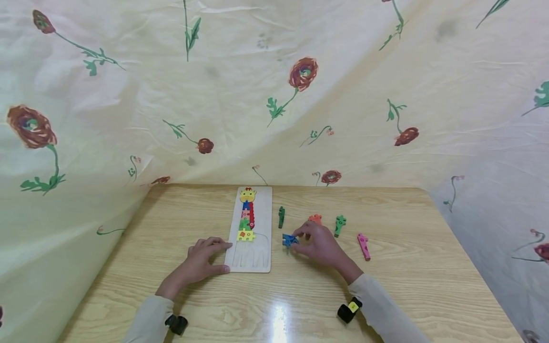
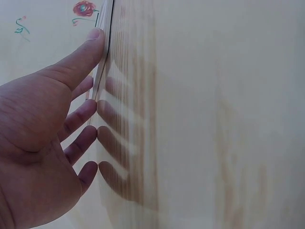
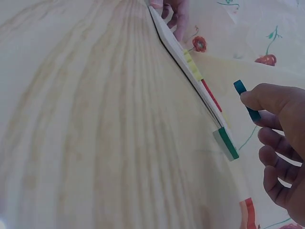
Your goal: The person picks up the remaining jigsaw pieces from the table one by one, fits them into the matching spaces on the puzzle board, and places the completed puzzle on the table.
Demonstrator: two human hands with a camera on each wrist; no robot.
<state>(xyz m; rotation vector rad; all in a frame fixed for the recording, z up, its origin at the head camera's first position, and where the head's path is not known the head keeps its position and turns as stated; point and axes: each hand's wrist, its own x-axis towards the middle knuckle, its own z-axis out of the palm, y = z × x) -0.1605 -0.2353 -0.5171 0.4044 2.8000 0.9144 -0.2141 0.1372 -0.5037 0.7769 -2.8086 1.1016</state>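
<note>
A pale wooden puzzle board (image 1: 265, 209) lies on the table with a giraffe partly laid in it: a yellow head (image 1: 247, 195), a red mane piece (image 1: 251, 216) and a column of coloured neck pieces. Empty outlined recesses show in its lower half. My left hand (image 1: 201, 261) touches the board's left edge with thumb and fingertips, its fingers loosely extended. Right of the board, my right hand (image 1: 319, 243) pinches a blue puzzle piece (image 1: 289, 240) between thumb and index finger. In the right wrist view this blue piece (image 3: 248, 102) is seen edge-on, held above the table.
Loose puzzle pieces lie right of the board: a dark green one (image 1: 281, 217), an orange one (image 1: 315, 218) partly behind the right hand, a green one (image 1: 340, 225) and a pink one (image 1: 363, 246). A flowered cloth (image 1: 240, 95) hangs behind the wooden table (image 1: 407, 228).
</note>
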